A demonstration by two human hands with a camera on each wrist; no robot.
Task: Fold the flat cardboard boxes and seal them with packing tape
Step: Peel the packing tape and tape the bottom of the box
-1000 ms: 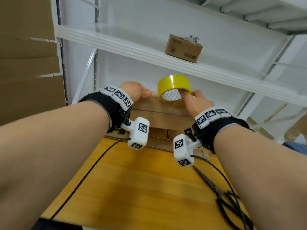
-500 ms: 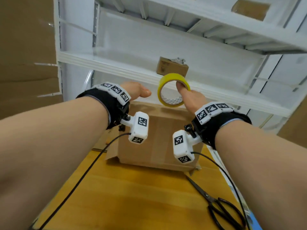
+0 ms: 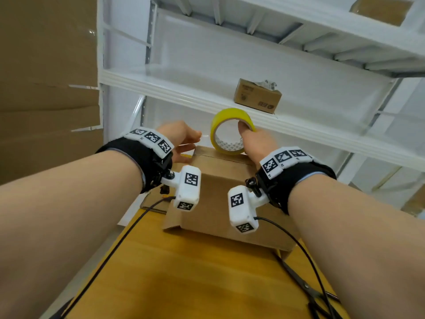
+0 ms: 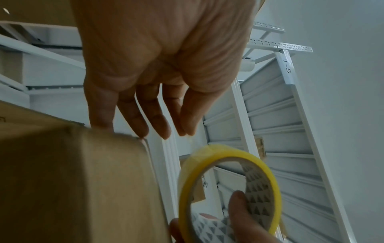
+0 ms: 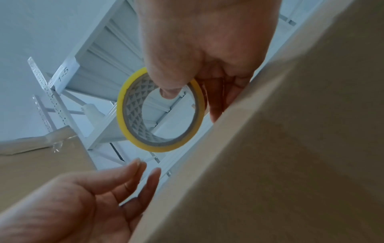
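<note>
Standing on the wooden table (image 3: 195,284) w/ closed top flaps facing up: cardboard box (image 3: 220,203), light, stiff at edges. Best gripped at corners, seam running left-right. Right hand (image 3: 255,143) gripping yellow tape roll (image 3: 226,132), thumb thru core, roll upright on box top, axis pointing roughly toward camera. Left hand (image 3: 181,140) relaxed, fingertips (image 4: 143,126) touching box's top left corner; appearing to pinch thin clear tape end, can't confirm.

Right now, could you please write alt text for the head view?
The right hand holds a yellow tape roll over a folded cardboard box on a wooden table; the left hand pinches near its top edge.
</note>
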